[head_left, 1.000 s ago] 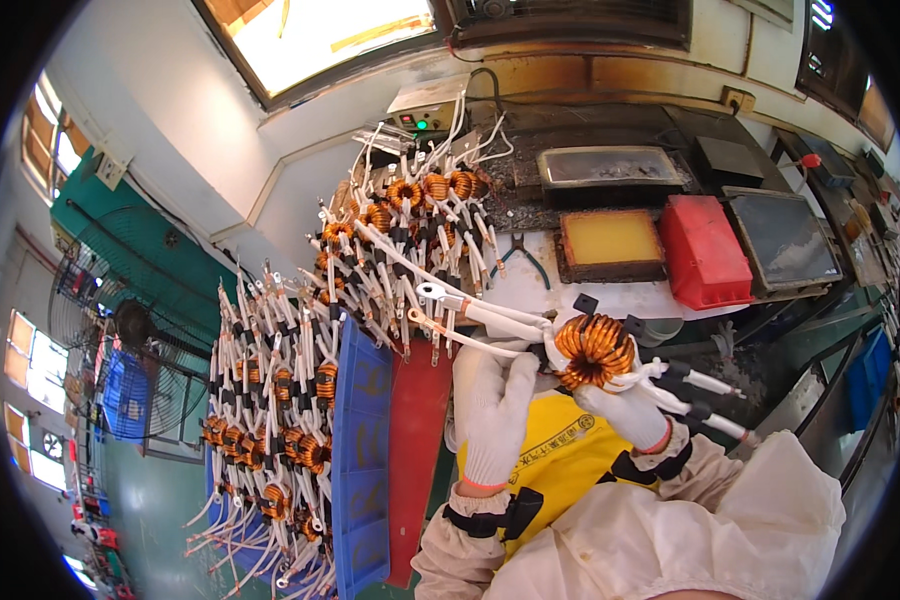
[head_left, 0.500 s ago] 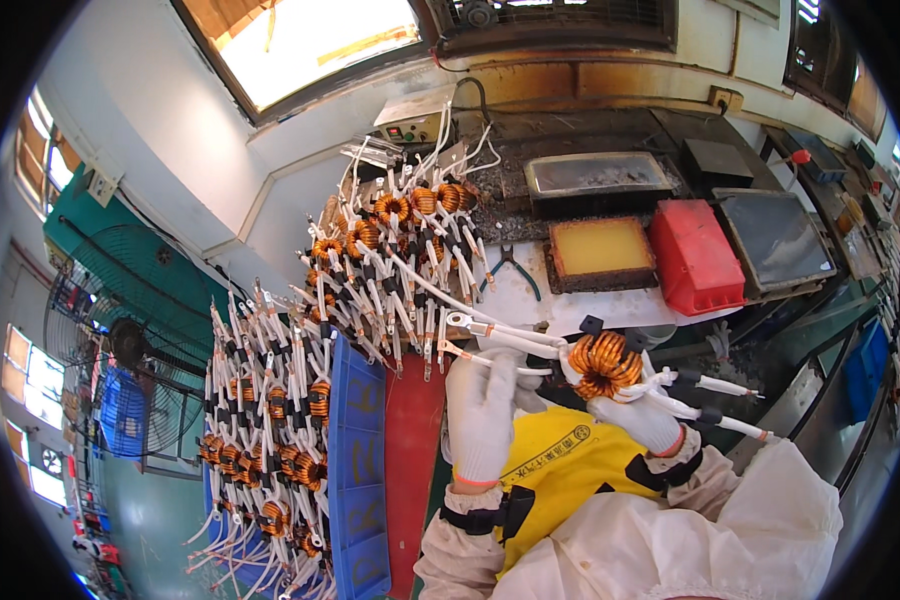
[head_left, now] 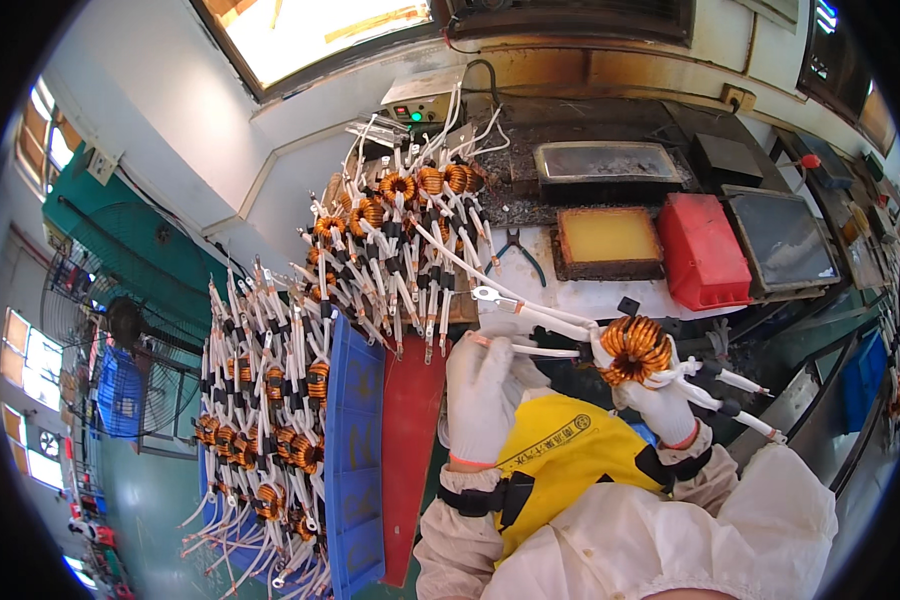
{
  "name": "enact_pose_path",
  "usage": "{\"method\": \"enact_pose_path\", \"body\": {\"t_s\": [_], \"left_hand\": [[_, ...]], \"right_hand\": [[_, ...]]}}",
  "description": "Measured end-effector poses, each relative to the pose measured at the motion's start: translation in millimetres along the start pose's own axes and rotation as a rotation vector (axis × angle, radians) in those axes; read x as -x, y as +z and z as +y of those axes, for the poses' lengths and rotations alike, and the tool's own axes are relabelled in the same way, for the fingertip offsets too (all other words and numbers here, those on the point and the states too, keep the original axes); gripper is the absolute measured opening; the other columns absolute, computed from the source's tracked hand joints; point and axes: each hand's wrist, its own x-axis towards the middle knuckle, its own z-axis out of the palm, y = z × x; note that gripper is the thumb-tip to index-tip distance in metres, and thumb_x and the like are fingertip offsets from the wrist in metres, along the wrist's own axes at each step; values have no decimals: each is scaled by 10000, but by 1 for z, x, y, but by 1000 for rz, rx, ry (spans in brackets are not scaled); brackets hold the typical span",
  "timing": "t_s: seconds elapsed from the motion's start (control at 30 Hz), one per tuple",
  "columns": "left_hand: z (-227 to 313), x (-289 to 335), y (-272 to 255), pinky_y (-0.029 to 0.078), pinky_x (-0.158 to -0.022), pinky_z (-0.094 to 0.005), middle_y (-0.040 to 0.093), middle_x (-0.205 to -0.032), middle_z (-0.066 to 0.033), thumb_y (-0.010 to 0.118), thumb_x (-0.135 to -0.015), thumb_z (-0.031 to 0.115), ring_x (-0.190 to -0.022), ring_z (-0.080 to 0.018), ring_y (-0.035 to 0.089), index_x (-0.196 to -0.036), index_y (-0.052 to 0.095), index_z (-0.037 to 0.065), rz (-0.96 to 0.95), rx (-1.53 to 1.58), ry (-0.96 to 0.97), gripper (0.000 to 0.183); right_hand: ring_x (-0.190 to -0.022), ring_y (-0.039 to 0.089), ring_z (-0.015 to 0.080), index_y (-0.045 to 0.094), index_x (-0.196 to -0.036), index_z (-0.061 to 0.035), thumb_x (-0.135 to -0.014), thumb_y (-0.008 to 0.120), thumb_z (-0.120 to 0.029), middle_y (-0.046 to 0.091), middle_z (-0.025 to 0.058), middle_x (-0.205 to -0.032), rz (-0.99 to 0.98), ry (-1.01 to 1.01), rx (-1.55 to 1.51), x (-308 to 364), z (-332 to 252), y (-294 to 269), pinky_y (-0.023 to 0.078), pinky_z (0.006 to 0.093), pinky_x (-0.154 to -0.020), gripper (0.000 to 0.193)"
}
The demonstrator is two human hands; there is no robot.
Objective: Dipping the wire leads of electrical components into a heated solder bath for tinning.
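Observation:
A toroidal coil (head_left: 634,350) wound with copper wire, with several white-sleeved leads, is held up in front of me. Under it, my gloved right hand (head_left: 660,408) grips the coil and the leads beside it. My gloved left hand (head_left: 480,395) pinches the end of one thin white lead (head_left: 545,351) that runs left from the coil. Above that hand, a thicker lead reaches out to a silver ring lug (head_left: 488,294), free of the fingers. More leads with black sleeves stick out right of the coil. Parts of the right fingers are hidden behind the coil.
Similar coils (head_left: 397,187) are heaped on the bench at the back left, others beside a blue bin (head_left: 355,470). Pliers (head_left: 516,257) lie near a yellow-filled tray (head_left: 610,242), a red bin (head_left: 705,250) and glass-topped boxes (head_left: 782,240). A fan (head_left: 125,325) stands far left.
The coil and my right hand have shifted slightly right and up in view. My left fingers now cover the thin lead's end, which showed before.

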Motion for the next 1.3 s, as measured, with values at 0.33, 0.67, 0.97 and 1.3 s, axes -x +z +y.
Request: {"method": "enact_pose_path", "body": {"t_s": [0.33,0.67,0.97,1.3], "left_hand": [[-2,1,-10,530,-702,-304,607,-879,-81,523,-915,130,-737,-167,627,-1033,489,62,128,330,94,140],[11,-10,-62,480,-775,-325,539,-1118,-95,448,-946,376,-879,-178,547,-1264,425,53,181,215,89,454],[27,-10,-77,468,-620,-234,607,-938,-62,557,-892,80,-736,-106,565,-1119,535,41,398,345,475,232],[39,-1,-91,467,-612,-222,568,-965,-67,533,-922,156,-705,-95,521,-1209,470,87,326,409,557,302]], "right_hand": [[-589,523,65,533,-1026,-39,-795,626,-89,572,12,-748,-59,81,-157,5,-33,-4,403,216,-475,253],[-1021,564,226,407,-1244,26,-753,525,-52,534,134,-1142,-162,87,-1106,7,0,-17,475,349,-895,511],[-984,559,186,377,-1260,26,-746,706,-456,503,160,-1222,-93,51,-898,4,-8,-13,461,296,-877,778],[-675,569,125,435,-1203,27,-822,568,-190,592,106,-962,-133,92,-956,3,-8,-12,460,220,-536,458]]}}
